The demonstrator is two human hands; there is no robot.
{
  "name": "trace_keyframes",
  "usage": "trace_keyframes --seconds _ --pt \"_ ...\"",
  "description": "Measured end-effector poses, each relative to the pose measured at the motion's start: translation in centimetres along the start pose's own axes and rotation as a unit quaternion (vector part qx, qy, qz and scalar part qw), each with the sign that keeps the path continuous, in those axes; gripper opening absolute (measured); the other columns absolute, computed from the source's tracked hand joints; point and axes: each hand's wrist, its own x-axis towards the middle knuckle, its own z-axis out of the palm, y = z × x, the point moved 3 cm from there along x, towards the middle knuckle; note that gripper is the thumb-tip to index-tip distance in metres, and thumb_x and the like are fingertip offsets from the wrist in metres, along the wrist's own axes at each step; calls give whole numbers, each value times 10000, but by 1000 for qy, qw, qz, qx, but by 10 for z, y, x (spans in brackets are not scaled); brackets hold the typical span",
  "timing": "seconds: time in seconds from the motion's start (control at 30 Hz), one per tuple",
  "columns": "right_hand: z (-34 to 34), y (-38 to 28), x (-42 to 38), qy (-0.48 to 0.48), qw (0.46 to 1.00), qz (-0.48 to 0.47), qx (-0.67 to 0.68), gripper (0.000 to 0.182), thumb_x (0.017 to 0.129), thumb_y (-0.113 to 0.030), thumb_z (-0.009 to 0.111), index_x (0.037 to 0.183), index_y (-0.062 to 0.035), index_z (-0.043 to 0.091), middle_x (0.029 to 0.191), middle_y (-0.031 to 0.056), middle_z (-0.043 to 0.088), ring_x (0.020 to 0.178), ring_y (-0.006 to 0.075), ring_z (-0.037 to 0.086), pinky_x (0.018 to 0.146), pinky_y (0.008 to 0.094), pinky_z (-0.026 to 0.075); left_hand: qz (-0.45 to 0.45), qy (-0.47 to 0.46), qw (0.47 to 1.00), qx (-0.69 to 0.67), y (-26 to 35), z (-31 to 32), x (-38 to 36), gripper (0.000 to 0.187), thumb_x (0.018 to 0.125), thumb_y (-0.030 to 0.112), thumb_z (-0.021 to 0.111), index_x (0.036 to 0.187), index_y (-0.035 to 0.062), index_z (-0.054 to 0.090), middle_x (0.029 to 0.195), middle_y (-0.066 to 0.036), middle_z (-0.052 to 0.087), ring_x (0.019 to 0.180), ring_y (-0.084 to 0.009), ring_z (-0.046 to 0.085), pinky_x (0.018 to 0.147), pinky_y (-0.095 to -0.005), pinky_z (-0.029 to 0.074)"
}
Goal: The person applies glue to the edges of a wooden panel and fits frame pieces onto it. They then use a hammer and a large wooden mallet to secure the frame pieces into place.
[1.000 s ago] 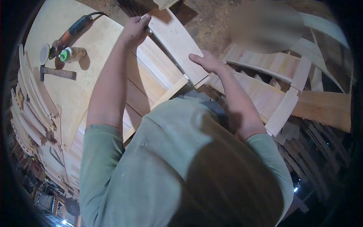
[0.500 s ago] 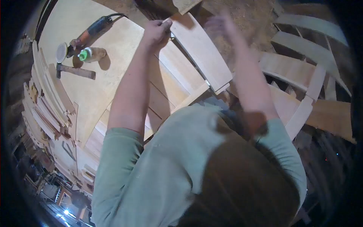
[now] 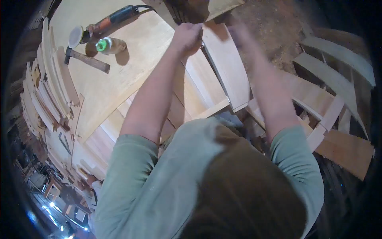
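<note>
A pale wooden plank (image 3: 227,67) lies lengthwise away from me on a framed wooden panel (image 3: 191,91). My left hand (image 3: 187,36) is closed on the plank's far left corner. My right hand (image 3: 240,34) is blurred with motion at the plank's far right edge. Whether it grips the wood cannot be told. Both my forearms reach forward over the panel, and my green shirt hides its near end.
On the plywood bench top (image 3: 119,79) to the left lie a hammer (image 3: 86,60), a green-capped bottle (image 3: 110,45) and a corded power sander (image 3: 106,23). Stacked wooden strips (image 3: 51,87) line the left edge. Curved slatted assemblies (image 3: 318,95) lie on the right over a dusty floor.
My right hand left the plank's near end, lifted and swung to its far end. The left hand kept its hold on the far corner. My view shifted, so everything sits further right.
</note>
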Motion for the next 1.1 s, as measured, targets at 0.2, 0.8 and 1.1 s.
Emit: trace_keyframes --seconds 0.2,0.8,1.1 --pt "29 27 -1 -50 994 -44 -88 673 1037 -518 303 1411 20 457 1415 135 508 1279 237 466 1089 350 319 -12 106 983 152 25 0 -9 555 988 422 433 833 -57 666 769 -234 656 784 -359 635 766 -461 471" --pt "131 -180 -340 -679 514 -233 469 315 873 -339 667 938 -37 604 869 58 614 760 156 555 680 261 434 -211 451 809 313 -12 -305 -159 579 824 394 655 1027 -146 600 1031 -260 679 910 -300 667 731 -382 518" --pt "130 -166 -343 -676 598 -234 361 306 835 -217 691 1051 -24 592 954 61 618 828 137 566 727 264 452 -140 429 881 -140 -14 -312 -205 278 818 315 647 826 40 609 643 -4 497 526 -94 475 460 -300 364"
